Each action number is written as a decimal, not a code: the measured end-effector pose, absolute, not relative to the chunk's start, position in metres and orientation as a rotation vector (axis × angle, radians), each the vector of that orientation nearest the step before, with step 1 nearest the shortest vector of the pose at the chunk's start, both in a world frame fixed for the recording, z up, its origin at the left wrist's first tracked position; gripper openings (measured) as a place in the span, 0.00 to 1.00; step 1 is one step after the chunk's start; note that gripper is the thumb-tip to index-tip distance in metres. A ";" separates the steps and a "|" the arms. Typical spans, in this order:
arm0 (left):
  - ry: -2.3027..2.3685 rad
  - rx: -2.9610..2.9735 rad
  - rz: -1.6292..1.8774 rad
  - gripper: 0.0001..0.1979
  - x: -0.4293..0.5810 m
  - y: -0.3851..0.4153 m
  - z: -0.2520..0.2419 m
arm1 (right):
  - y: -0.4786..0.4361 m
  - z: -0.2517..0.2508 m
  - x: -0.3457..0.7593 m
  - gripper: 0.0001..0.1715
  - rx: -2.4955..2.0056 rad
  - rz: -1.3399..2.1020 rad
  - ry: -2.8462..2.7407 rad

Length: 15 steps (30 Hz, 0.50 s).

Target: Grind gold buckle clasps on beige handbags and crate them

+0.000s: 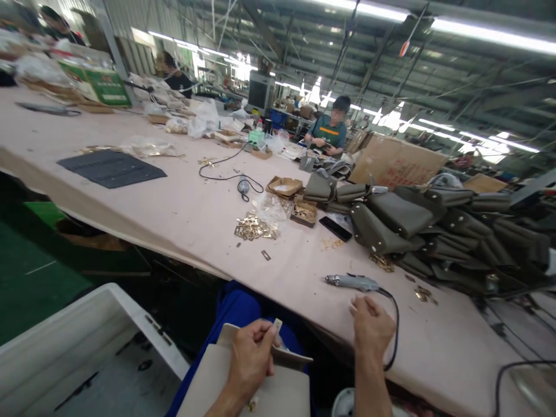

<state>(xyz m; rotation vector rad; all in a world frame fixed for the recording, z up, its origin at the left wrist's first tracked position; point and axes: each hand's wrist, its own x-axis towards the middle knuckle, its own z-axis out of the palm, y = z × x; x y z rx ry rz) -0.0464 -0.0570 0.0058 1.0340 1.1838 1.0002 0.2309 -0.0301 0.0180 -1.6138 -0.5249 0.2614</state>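
Observation:
On my lap lies a beige bag [206,379] with a raised flap, over blue trousers. My left hand [252,353] rests on it, closed, with thumb and forefinger pinching a small pale tab [277,326] that sticks up beside the flap. Over the table edge, my right hand [371,324] is closed, its fingertips drawn together. What they hold, if anything, is too small to make out. Just beyond it lies a grey electric screwdriver [353,282] with a black cord, apart from the fingers. A small gold piece [252,403] shows below my left wrist.
Loose gold metal fittings [256,227] are piled on the table [195,214], near a small box of fittings [304,212] and a black phone [336,228]. Dark olive bags [399,214] are heaped at right. A white bin [130,324] stands at lower left. A co-worker [330,130] is across the table.

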 end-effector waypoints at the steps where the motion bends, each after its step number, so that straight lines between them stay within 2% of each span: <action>1: 1.178 1.041 0.991 0.22 -0.047 -0.056 0.004 | -0.034 0.019 0.218 0.29 -1.637 0.256 -0.526; 8: 1.137 1.041 1.019 0.22 -0.051 -0.057 0.000 | -0.013 0.035 0.136 0.24 -1.659 0.232 -0.854; 15: 1.102 0.982 1.038 0.19 -0.053 -0.063 0.002 | 0.070 0.027 0.082 0.15 -1.727 0.286 -1.587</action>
